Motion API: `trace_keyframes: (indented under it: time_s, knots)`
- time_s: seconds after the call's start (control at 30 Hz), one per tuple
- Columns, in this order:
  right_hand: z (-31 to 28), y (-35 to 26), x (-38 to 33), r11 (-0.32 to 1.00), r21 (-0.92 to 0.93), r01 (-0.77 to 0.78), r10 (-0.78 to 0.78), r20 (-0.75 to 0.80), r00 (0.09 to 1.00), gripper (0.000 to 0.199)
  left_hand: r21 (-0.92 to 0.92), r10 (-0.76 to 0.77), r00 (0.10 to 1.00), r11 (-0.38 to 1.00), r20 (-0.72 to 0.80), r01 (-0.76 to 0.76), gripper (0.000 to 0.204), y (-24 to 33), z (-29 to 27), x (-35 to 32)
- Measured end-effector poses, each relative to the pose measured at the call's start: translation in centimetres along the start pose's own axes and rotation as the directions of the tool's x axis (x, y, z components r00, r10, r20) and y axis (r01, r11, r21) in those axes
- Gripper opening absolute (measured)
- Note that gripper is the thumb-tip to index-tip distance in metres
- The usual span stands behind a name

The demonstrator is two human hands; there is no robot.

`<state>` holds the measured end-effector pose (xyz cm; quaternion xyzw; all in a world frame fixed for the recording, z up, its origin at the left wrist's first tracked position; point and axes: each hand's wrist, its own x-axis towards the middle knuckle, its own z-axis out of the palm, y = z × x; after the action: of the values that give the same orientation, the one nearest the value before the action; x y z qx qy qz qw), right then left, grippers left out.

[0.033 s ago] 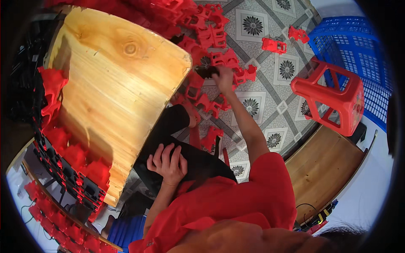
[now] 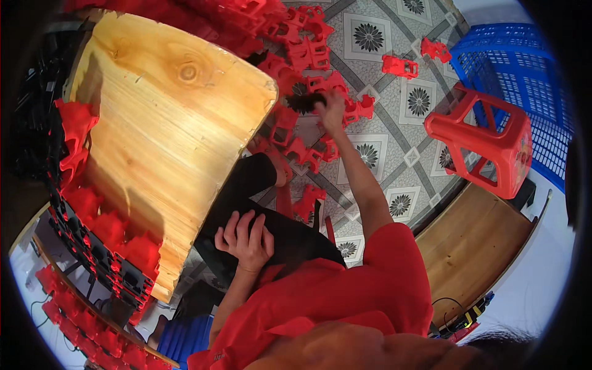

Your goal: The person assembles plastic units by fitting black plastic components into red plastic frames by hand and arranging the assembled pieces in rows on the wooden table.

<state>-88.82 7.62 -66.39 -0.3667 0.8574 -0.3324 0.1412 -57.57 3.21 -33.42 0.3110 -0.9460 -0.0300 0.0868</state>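
Observation:
Stretched out over the tiled floor, my right hand (image 2: 332,112) grips a dark, brush-like thing (image 2: 305,102), blurred by motion. Its exact kind cannot be made out. Around and beneath it lie red plastic moulded parts (image 2: 284,118), several of them close to my fingers. My left hand (image 2: 248,242) rests on my thigh in black trousers, fingers bent a little and apart, with nothing in it.
A wooden tabletop (image 2: 179,123) stands at my left, with red and black parts (image 2: 111,228) lined along its edge. At right are a red plastic stool (image 2: 487,139), a blue basket (image 2: 512,68) and a wooden board (image 2: 478,246). More red parts (image 2: 401,66) lie farther off.
My right hand and the dark thing have shifted slightly to the right and away from me. My left hand stays in place.

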Motion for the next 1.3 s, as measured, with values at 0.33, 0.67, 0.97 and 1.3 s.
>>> trace_keyframes:
  time_s: [0.33, 0.67, 0.97, 1.3]
  knots:
    - [-2.1, 4.7, 5.8, 0.371, 0.424, -0.826, 0.752, 0.386, 0.535, 0.051, -0.045, -0.003, 0.999, 0.999, -0.037, 0.001, 0.023, -0.2, 0.1, -1.3]
    - [-10.8, 1.0, -4.8, 0.818, 0.516, -0.255, 0.453, -0.304, 0.838, 0.013, -0.179, 0.032, 0.989, 0.982, -0.143, -0.058, 0.02, -0.5, 0.7, -0.4]
    - [-31.2, -17.3, -8.6, 0.348, 0.934, -0.077, 0.297, -0.032, 0.954, 0.021, -0.708, -0.085, 0.983, 0.704, -0.163, -0.057, 0.044, 0.6, -0.5, 3.8]
    - [-35.1, -29.5, -9.3, 0.537, 0.786, -0.306, -0.119, 0.43, 0.895, 0.017, -0.882, 0.104, 0.986, 0.44, -0.134, -0.167, 0.124, -2.2, -13.1, 7.7]
